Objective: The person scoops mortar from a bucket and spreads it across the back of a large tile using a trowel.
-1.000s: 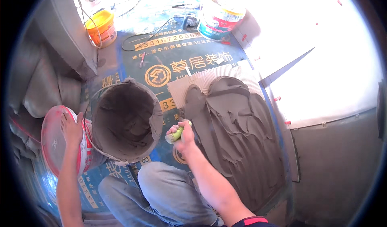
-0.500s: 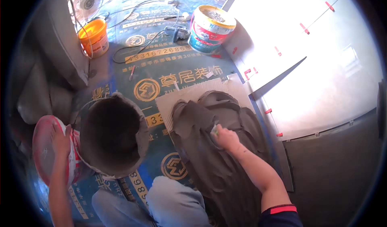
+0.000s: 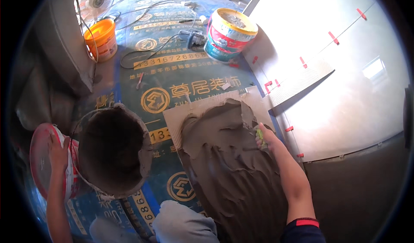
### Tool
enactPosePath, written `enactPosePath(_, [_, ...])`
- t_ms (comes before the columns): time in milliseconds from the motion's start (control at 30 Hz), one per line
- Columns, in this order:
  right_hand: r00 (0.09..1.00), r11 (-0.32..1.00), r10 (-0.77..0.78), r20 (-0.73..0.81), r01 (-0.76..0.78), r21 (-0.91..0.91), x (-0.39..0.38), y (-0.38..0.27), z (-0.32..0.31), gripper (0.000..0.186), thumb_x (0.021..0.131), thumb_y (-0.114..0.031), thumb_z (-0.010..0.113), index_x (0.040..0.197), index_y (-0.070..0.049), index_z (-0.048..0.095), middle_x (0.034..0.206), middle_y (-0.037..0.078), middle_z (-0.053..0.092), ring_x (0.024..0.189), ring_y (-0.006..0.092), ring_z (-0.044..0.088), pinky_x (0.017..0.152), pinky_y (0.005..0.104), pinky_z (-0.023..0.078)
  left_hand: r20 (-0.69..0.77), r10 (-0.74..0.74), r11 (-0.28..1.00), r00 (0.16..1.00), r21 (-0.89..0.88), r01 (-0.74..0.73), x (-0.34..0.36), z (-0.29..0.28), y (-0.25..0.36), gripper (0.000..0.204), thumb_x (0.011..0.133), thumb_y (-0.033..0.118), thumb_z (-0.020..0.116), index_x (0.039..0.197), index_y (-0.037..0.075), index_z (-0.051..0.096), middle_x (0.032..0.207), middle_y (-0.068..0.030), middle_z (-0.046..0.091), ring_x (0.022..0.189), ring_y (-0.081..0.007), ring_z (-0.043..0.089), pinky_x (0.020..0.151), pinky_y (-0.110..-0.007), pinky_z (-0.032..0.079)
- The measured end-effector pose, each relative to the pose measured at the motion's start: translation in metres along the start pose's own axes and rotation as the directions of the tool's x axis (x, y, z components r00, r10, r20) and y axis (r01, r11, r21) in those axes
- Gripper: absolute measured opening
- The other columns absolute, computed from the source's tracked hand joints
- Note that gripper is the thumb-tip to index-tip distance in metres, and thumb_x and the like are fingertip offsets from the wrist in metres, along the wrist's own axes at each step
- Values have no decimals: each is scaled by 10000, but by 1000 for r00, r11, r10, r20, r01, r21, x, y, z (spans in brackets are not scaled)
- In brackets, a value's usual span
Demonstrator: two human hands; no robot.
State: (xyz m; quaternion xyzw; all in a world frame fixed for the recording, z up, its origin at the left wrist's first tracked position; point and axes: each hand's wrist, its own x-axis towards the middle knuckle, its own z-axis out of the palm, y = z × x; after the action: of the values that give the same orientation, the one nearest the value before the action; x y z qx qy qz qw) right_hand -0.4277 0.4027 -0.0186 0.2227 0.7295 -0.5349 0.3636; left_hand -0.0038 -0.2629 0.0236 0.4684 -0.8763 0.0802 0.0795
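Note:
My right hand (image 3: 267, 137) is closed round the green handle of a trowel (image 3: 247, 115), its blade at the far right part of the grey mortar (image 3: 215, 128). The mortar covers most of a tile (image 3: 172, 115) whose beige ribbed surface shows along the far and left edges. It is smoother at the far end and rippled nearer me. At the left, a red-and-white bucket (image 3: 73, 167) is tipped over, its mortar-crusted mouth toward the tile. My left hand (image 3: 59, 152) rests against its base with fingers spread.
Pale wall tiles (image 3: 345, 100) with red clips (image 3: 333, 38) stand to the right. Farther off are a full white, red and teal bucket (image 3: 228, 40), a corded power tool (image 3: 196, 39), an orange bucket (image 3: 101, 40) and a fan (image 3: 98, 1). Printed green sheeting (image 3: 142, 87) covers the floor.
My right hand and the trowel have moved right across the mortar. The two far humps are now spread flatter. My left hand stays on the bucket, which has shifted slightly.

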Motion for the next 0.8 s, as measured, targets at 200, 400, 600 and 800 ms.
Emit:
enactPosePath(200, [979,974,117,170,-79,-213,-19,-9,76,515,902,-621,444,922,-112,517,705,22,504,512,129,475,466,294,440,-9,28,999,1000,34,-27,3,5,0,766,910,461,520,1418,-46,252,1377,-315,366,1253,-457,384,1050,-469,310])
enactPosePath(400, [941,746,-62,333,265,-611,-55,43,163,582,917,-583,434,1048,-25,539,717,122,584,595,230,584,565,376,498,28,27,998,999,-61,-25,-3,-17,17,771,903,471,528,1407,-54,272,1383,-312,359,1266,-452,369,1056,-475,299])
enactPosePath(600, [761,85,-642,94,193,-977,-51,30,77,507,894,-529,484,981,-33,537,836,255,654,821,422,643,718,510,518,100,-32,998,994,-49,37,-5,-23,29,785,900,484,525,1414,-51,270,1422,-307,309,1305,-440,324,1086,-466,262])
enactPosePath(800, [964,964,-166,-207,114,-238,-7,56,-32,517,907,-591,450,942,-82,530,671,77,550,536,203,549,499,363,478,158,-48,998,986,-31,53,-3,-22,23,803,912,493,503,1426,-62,233,1442,-298,285,1342,-430,281,1113,-451,237])
